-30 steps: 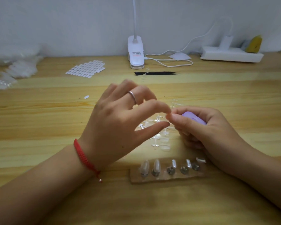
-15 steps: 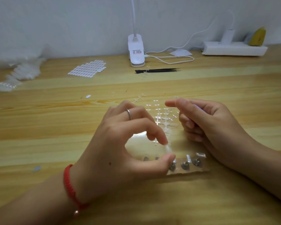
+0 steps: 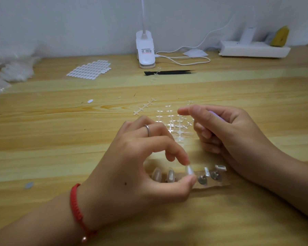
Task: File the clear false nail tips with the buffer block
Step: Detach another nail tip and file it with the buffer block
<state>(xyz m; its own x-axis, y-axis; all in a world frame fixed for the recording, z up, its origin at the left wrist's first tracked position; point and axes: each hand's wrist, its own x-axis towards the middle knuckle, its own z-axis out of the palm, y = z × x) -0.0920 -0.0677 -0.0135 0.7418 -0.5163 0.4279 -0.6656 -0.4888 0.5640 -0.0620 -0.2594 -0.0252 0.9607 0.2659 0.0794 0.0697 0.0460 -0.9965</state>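
The wooden bench [image 3: 60, 139] carries everything. The left hand [image 3: 142, 171], at the middle toward the near edge, has thumb and forefinger pinched on a clear false nail tip [image 3: 189, 170]. It holds the tip at or just above a clear holder strip [image 3: 220, 183], which lies along the near edge with other tips mounted on it. Whether the pinched tip touches its post I cannot tell. The right hand [image 3: 235, 139], just to the right and a little farther in, is curled round a lilac buffer block [image 3: 211, 113], of which only a sliver shows between the fingers. Beyond the hands lie clear moulding frames [image 3: 178, 125]. The tip looks feather-light, thin, glossy and springy, so it would likely slip or flick away. It is best pinched by its side edges near the base, leaving the free edge bare for the block.
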